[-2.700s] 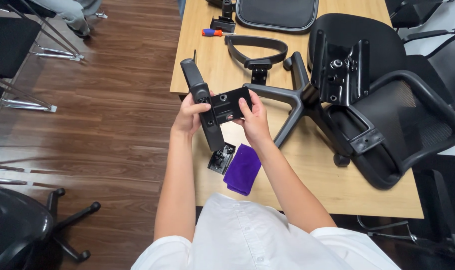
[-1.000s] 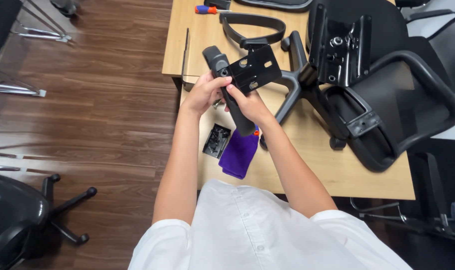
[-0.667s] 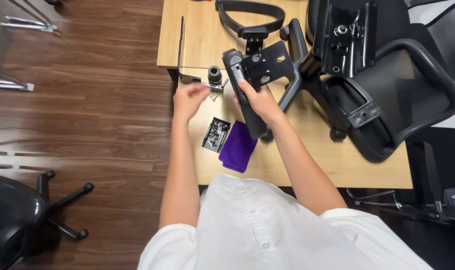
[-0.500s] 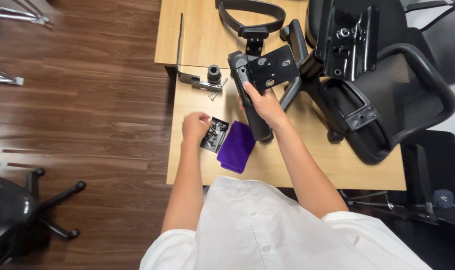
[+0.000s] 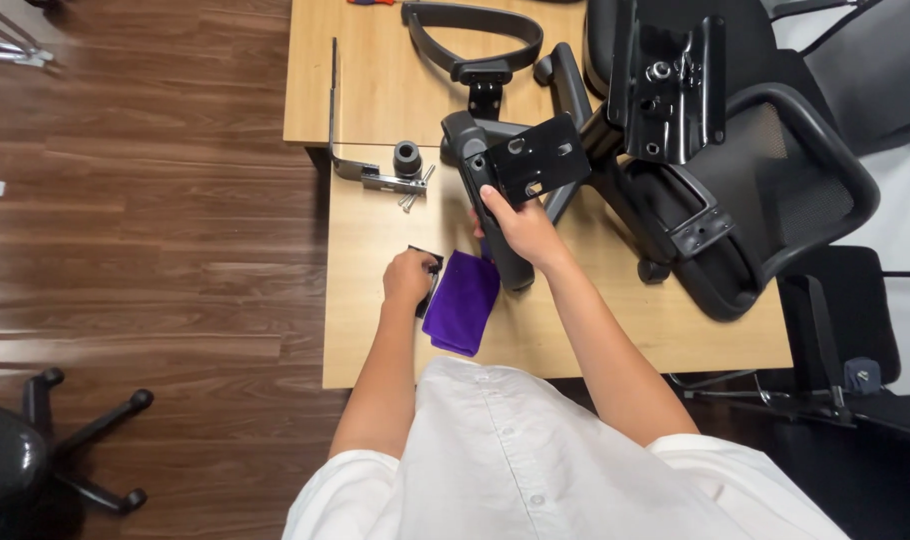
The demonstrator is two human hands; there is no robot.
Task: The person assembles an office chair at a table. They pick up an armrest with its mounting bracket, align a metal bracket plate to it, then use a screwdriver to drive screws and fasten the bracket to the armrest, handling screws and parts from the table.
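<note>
My right hand (image 5: 515, 228) grips a black chair armrest (image 5: 495, 200) whose flat mounting plate (image 5: 535, 160) points up and to the right. My left hand (image 5: 408, 278) rests on a small dark packet (image 5: 425, 262) on the wooden table (image 5: 375, 330), its fingers curled over it. A purple cloth (image 5: 462, 302) lies just right of that hand. The packet is mostly hidden under my fingers.
A metal bracket with a black knob (image 5: 400, 165) and loose screws (image 5: 415, 195) lies at the table seam. A second armrest (image 5: 475, 30) lies at the back. An upturned black office chair (image 5: 755, 190) fills the table's right side. Chair bases stand on the floor at bottom left (image 5: 65, 440).
My left hand let go of the armrest, reached toward the bracket, then dropped down to the dark packet. My right hand kept the armrest, tilting its plate upward.
</note>
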